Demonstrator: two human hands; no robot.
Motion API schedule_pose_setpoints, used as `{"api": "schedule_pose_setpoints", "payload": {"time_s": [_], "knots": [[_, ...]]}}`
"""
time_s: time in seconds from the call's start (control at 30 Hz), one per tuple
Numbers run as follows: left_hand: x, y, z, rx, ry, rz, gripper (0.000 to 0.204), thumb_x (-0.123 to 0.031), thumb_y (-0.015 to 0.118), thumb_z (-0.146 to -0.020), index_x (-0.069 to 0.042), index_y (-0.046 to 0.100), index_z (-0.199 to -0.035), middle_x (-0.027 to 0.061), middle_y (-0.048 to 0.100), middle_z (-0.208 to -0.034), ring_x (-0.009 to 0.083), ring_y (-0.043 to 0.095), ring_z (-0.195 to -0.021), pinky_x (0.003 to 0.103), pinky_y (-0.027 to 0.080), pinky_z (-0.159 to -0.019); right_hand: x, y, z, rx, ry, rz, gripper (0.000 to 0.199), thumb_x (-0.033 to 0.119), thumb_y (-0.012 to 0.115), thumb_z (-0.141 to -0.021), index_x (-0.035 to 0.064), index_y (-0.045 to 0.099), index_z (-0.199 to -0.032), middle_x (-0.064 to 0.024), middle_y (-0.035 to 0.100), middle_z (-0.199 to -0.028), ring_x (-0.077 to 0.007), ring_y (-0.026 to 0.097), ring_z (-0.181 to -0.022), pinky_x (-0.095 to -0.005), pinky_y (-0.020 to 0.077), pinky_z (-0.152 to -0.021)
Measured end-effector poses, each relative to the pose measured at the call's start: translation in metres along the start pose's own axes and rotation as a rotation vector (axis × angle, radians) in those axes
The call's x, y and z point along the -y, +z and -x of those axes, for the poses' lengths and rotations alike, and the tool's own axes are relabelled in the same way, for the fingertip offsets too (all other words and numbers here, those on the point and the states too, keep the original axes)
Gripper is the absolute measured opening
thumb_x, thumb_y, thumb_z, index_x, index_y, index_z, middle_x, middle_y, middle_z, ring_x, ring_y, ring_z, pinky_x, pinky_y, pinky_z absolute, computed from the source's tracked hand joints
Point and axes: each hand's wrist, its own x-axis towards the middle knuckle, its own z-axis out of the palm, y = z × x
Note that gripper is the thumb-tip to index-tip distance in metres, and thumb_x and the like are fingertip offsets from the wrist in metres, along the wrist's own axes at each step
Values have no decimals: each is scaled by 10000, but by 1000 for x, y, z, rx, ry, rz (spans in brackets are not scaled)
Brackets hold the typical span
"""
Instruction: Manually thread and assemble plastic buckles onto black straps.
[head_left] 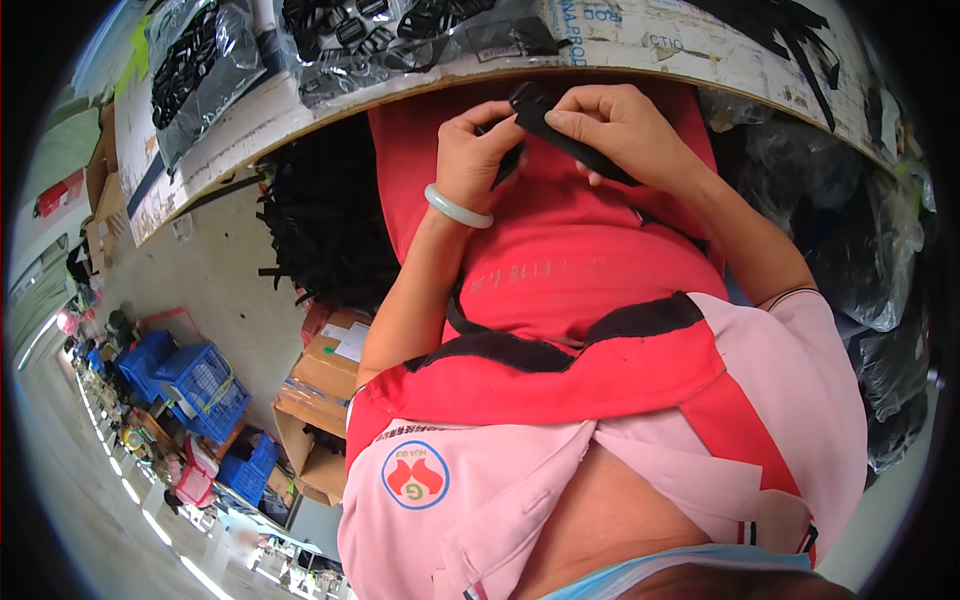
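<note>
Both hands are together over the red apron, close to the table's near edge. Between them is a black webbing strap, with a small dark piece like a plastic buckle at its upper end. My left hand, a pale bangle on its wrist, is closed around the strap near that end. Part of the strap hangs below its fingers. With thumb against fingers, my right hand pinches the strap's wider length just beside the buckle. The left fingertips are partly hidden.
On the worn table lie plastic bags of black buckles and loose black straps at right. A heap of black straps hangs below at left. Cardboard boxes and blue crates stand left; dark plastic bags sit right.
</note>
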Motion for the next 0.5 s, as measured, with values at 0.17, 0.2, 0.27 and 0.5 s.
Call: {"api": "schedule_pose_setpoints", "payload": {"time_s": [0.17,0.2,0.27,0.5], "knots": [[11,1,4,-146,361,-407,119,-55,707,-779,12,684,-875,-20,586,-650,36,501,-519,198,380,-452,-8,1,-4,-50,106,-99,224,228,573,-921,19,617,-854,-45,605,-611,-98,584,-471,-200,455,-447],[12,2,4,-159,444,-502,127,-62,712,-779,14,681,-877,-16,589,-659,40,510,-538,208,393,-464,-8,1,-6,-66,103,-122,222,228,572,-922,21,617,-853,-45,609,-620,-97,586,-475,-199,455,-447],[12,-3,-2,-158,640,-701,129,-56,714,-773,13,678,-875,4,595,-667,59,526,-555,217,408,-486,-10,2,-8,-66,94,-169,230,243,580,-923,23,619,-871,-45,614,-633,-95,585,-477,-197,456,-450],[9,0,2,-278,646,-648,131,8,705,-730,1,664,-855,113,587,-691,193,577,-594,242,444,-544,-27,15,-16,-159,-60,-230,261,247,593,-930,14,590,-1049,-49,629,-692,-104,604,-532,-195,479,-497]]}}
